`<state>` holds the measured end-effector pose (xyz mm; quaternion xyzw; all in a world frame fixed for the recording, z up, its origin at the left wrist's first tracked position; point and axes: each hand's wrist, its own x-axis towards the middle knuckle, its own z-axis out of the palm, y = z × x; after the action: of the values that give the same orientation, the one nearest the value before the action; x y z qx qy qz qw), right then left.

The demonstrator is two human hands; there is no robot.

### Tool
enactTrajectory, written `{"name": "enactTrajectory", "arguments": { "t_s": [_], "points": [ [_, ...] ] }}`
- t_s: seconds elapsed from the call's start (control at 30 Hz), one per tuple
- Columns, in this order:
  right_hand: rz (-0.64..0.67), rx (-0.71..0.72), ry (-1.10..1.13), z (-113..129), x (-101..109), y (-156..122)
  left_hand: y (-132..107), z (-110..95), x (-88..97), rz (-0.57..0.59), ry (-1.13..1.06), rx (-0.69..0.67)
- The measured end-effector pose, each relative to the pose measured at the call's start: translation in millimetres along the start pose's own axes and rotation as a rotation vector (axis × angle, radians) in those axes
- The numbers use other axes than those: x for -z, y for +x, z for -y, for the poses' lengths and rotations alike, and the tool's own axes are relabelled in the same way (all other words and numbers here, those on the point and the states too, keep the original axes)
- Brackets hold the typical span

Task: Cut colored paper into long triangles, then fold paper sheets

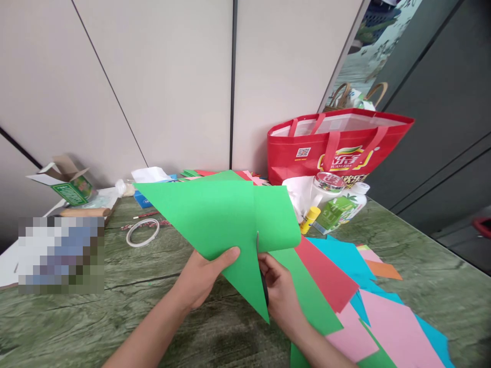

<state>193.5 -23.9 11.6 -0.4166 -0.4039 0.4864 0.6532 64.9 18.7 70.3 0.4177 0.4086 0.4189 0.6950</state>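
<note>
A large sheet of green paper, folded to a slanted edge, is held up above the table. My left hand grips its lower edge, thumb on top and fingers beneath. My right hand is closed around black-handled scissors, partly hidden by the paper and my fingers. A bit of metal blade shows at a cut running up the sheet, and the strip on the right of the cut curls away. More green paper and a red sheet lie beneath my right hand.
Blue sheets and pink sheets spread over the table's right side. A glue stick, a green carton, a white mug and a red bag stand behind. On the left are a tape roll and an opened box.
</note>
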Motion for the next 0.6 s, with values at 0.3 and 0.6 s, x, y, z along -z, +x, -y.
{"name": "enactTrajectory", "arguments": {
  "t_s": [0.3, 0.6],
  "points": [
    [-0.001, 0.001, 0.009, 1.9, 0.6, -0.1, -0.4, 0.2, -2.2, -0.01, 0.014, -0.007],
    [-0.024, -0.029, 0.062, 5.1, -0.7, 0.5, -1.3, 0.5, -2.5, -0.034, 0.033, -0.002]
  ]
}}
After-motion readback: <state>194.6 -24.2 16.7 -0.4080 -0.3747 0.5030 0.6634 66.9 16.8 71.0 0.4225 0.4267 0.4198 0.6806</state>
